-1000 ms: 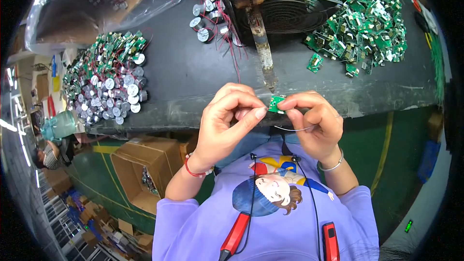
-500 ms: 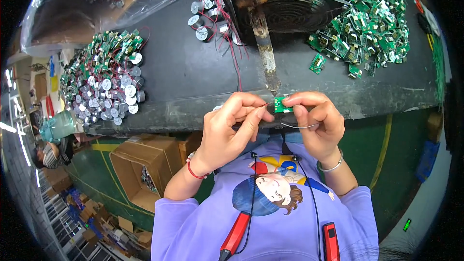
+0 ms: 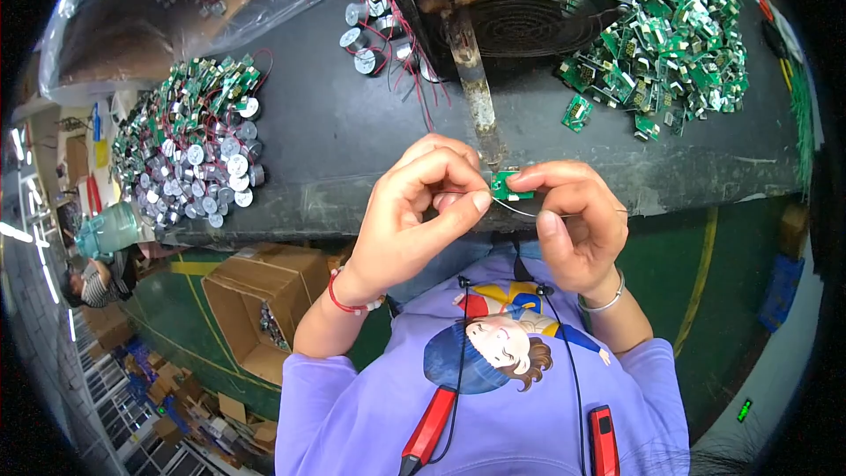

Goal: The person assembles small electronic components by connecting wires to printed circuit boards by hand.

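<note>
Watching from my end, the change is in the pale thin wire — half a second ago its tip stuck out loose from the right hand, and now it curves across from the right fingers at four o'clock to the left fingertips at nine. The small green circuit board has edged slightly towards ten o'clock with the hands. It sits between the two hands, its upper edge just below the tip of the soldering iron, which comes down from twelve; I can't tell whether they touch.

The left hand has its grip pinched, thumb against forefinger, with the wire's end seemingly caught between. The right grip keeps its forefinger on the board, its thumb now lower and clear of it; whatever supports the board underneath is hidden from me. For the work in hand, I judge that board, wire and tip are now gathered at one spot — steadiness matters most here.

On the worktop, a pile of green boards lies towards half past one, and a heap of round silver parts just past nine.
</note>
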`<state>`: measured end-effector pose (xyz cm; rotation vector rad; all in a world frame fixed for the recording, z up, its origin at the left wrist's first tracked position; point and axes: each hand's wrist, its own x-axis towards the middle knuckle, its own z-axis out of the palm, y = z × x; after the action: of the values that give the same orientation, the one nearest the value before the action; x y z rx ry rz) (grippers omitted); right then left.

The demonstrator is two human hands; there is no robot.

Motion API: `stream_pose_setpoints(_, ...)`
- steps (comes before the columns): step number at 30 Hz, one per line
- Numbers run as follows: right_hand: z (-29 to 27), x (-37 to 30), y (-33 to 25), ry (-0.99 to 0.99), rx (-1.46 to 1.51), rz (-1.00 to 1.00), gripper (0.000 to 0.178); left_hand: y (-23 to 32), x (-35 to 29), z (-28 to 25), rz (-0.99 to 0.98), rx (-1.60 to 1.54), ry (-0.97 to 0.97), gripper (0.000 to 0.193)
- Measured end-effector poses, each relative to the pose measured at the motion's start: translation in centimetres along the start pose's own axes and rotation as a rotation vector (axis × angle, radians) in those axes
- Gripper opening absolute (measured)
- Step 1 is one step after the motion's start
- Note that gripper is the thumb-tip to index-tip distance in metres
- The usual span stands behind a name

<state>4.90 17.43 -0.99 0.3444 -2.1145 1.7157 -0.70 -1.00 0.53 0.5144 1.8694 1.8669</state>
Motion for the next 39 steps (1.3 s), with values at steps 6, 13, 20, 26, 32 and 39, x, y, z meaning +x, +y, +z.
stream_pose_setpoints(6, 0.2, 0.5, 0.3, 0.026, -0.019, -0.039, 0.008, 0.1, 0.3, 0.0, -0.166, -0.337, -0.013, 0.006)
stream_pose_setpoints(13, 0.4, 1.3, 0.3, 0.06, -0.062, -0.069, 0.01, 0.4, 0.7, 0.4, -0.156, -0.395, 0.057, 0.008)
stream_pose_setpoints(20, 1.0, 1.1, 0.1, 0.086, -0.116, -0.113, 0.012, 0.6, 0.4, 1.0, -0.129, -0.41, 0.109, 0.007)
stream_pose_setpoints(26, 1.7, 1.1, 0.0, 0.135, -0.148, -0.106, 0.014, 0.7, 0.2, 1.4, -0.094, -0.415, 0.15, 0.006)
stream_pose_setpoints(32, 1.4, 0.4, 0.2, 0.072, -0.104, -0.075, 0.012, 0.0, -0.5, 1.4, -0.13, -0.341, 0.155, 0.006)
stream_pose_setpoints(39, 1.3, 0.3, 0.2, 0.042, -0.09, -0.061, 0.011, 0.1, -0.3, 1.5, -0.132, -0.325, 0.173, 0.007)
